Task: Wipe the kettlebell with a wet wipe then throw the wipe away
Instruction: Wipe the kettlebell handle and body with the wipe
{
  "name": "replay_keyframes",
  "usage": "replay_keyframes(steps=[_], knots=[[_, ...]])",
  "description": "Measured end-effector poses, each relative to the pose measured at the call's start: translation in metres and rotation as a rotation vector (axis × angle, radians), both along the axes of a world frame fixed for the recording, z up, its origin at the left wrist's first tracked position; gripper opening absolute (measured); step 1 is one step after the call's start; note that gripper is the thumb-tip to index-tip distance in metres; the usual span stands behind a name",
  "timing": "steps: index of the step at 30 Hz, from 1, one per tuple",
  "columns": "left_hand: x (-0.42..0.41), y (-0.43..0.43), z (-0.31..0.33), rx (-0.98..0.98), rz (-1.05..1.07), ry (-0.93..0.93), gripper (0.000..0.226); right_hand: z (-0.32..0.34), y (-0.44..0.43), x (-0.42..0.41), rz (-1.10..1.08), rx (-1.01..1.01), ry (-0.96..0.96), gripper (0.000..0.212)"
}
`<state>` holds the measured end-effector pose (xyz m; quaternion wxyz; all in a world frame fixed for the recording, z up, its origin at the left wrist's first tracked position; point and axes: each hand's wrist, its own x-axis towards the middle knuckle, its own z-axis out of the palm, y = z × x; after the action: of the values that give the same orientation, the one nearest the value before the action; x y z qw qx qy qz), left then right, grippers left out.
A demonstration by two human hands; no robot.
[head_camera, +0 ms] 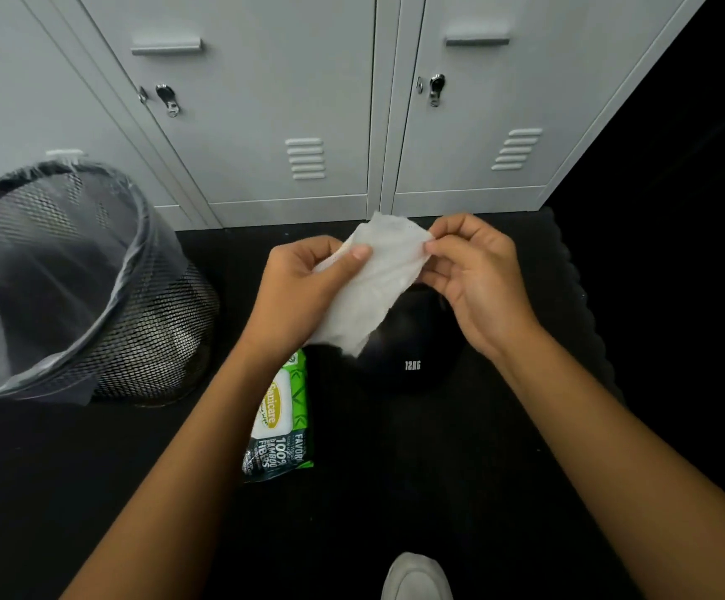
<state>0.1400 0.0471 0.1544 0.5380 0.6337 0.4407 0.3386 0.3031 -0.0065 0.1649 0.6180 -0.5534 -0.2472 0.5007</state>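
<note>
A white wet wipe (378,281) hangs stretched between both hands above the floor. My left hand (304,292) pinches its left edge with thumb on top. My right hand (473,270) pinches its upper right corner. Below and behind the wipe sits a black kettlebell (412,352) marked 12KG on the dark mat, its handle and upper part hidden by the wipe and my hands. A black mesh waste bin (152,331) with a clear liner stands to the left.
A green pack of wet wipes (280,422) lies flat on the black floor beside the kettlebell's left. Grey metal lockers (265,123) line the back wall. The toe of a white shoe (417,578) shows at the bottom edge.
</note>
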Motion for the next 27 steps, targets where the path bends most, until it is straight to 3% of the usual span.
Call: replay_keyframes(steps=[2,5,8,11,15,19,23,25,27], knots=[[-0.005,0.004,-0.003,0.022,-0.077,0.02,0.042,-0.005,0.002,0.004,0.028,-0.011,-0.103,0.027],[-0.01,0.008,-0.005,0.027,-0.04,-0.046,0.016,-0.014,0.002,0.007,-0.016,-0.006,-0.226,0.028],[-0.01,0.009,-0.005,-0.031,0.028,-0.201,0.016,-0.016,-0.003,0.007,-0.018,-0.011,-0.345,0.016],[-0.003,0.005,-0.002,-0.044,0.032,-0.237,0.016,-0.01,-0.011,0.005,0.125,-0.088,-0.244,0.022],[0.004,-0.004,-0.001,0.087,-0.005,-0.144,0.017,-0.012,-0.024,0.014,0.339,-0.178,-0.158,0.028],[-0.002,-0.004,-0.007,0.062,-0.024,-0.096,0.014,-0.018,-0.04,0.026,0.264,-0.089,0.037,0.027],[0.007,0.013,-0.006,0.014,-0.062,-0.07,0.015,-0.022,-0.045,0.027,0.118,-0.049,-0.15,0.028],[0.022,0.03,-0.004,0.039,-0.038,-0.051,0.012,-0.024,-0.038,0.03,0.0,-0.064,-0.261,0.019],[0.038,0.051,-0.005,0.093,-0.037,0.011,0.012,-0.029,-0.027,0.037,-0.113,-0.077,-0.493,0.01]])
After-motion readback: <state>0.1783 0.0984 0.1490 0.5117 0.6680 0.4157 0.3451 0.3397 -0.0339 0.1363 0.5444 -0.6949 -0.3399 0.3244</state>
